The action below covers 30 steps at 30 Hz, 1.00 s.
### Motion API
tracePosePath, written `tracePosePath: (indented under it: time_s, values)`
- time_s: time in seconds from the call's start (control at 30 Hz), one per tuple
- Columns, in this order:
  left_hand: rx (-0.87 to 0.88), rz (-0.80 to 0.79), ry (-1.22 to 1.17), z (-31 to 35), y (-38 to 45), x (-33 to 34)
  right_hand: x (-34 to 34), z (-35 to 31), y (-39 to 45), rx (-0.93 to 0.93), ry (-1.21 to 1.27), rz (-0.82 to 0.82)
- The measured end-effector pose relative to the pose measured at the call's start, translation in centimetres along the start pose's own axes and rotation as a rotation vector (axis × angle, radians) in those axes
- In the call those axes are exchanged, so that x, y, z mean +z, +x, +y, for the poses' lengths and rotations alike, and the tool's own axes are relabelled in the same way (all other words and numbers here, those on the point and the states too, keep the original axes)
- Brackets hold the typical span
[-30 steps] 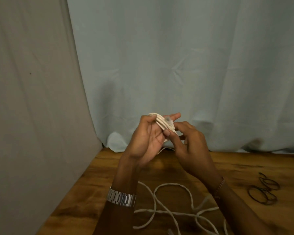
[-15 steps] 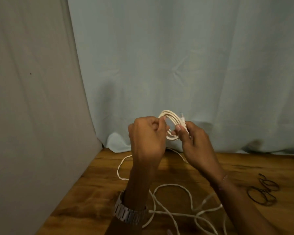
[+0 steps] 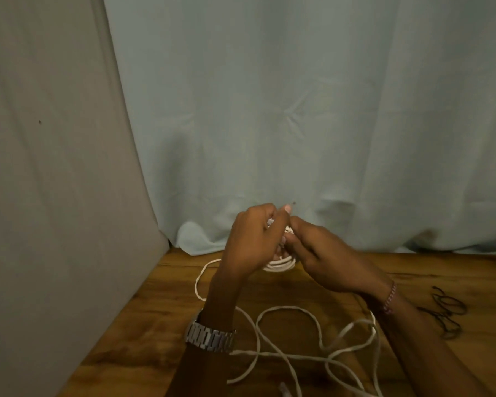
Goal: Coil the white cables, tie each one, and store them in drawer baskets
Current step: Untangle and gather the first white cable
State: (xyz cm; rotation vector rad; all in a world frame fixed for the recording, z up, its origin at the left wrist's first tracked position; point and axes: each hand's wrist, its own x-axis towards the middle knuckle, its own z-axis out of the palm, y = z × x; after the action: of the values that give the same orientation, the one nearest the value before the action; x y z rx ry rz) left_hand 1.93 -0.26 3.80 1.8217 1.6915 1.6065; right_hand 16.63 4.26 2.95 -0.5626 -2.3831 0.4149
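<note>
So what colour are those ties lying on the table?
Black ties, seen clearly in the head view.

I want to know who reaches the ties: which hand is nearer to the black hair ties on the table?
Right. The right hand is nearer the hair ties; the left hand is farther away.

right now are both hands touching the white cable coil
Touching. The head view shows the left hand and right hand both closed around the coil, its loops running between their fingers with no gap.
</note>
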Motion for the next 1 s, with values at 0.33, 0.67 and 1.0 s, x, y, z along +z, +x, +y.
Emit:
tracePosePath:
  time_s: [0.33, 0.67, 1.0]
  values:
    - [-0.399, 0.057, -0.455, 1.8, -0.3, -0.6, 0.1, -1.3, 0.3, -0.004, 0.015, 0.118]
    - [-0.453, 0.160, -0.342, 1.9, -0.1, -0.5, 0.4, -1.5, 0.4, 0.049, 0.043, 0.349]
    - [-0.430, 0.188, -0.391, 1.7, 0.2, -0.5, 2.3, -1.2, 0.8, 0.142, 0.063, 0.565]
